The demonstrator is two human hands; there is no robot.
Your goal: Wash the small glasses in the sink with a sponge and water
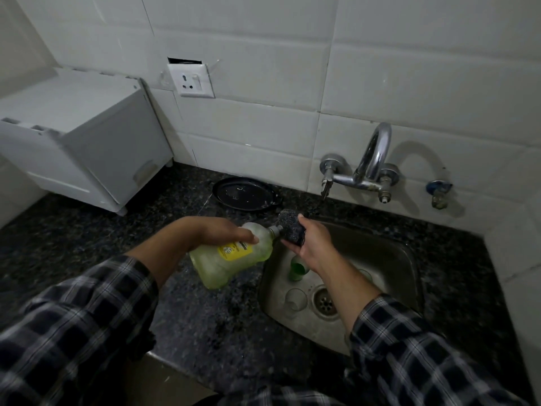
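Nearest you, a clear glass (295, 300) stands in the sink (395, 259) just beside the drain (325, 303). It looks empty, though the dim light could hide water. Just beyond it, a green glass (297, 269) stands half hidden under your right hand (310, 244), so I cannot tell what is in it. That hand's fingers curl round the dark sponge (291, 227) above the sink's far-left corner. Your left hand (216, 232) grips the bottle (231, 253), tipped so its nozzle touches the sponge. Pale yellow-green liquid fills much of it. I'd squeeze gently for a small dab only, with the sponge over the sink so drips fall inside. Farther back, a dark plate (246, 194) lies on the counter (190, 183), and no stream shows from the tap (374, 159).
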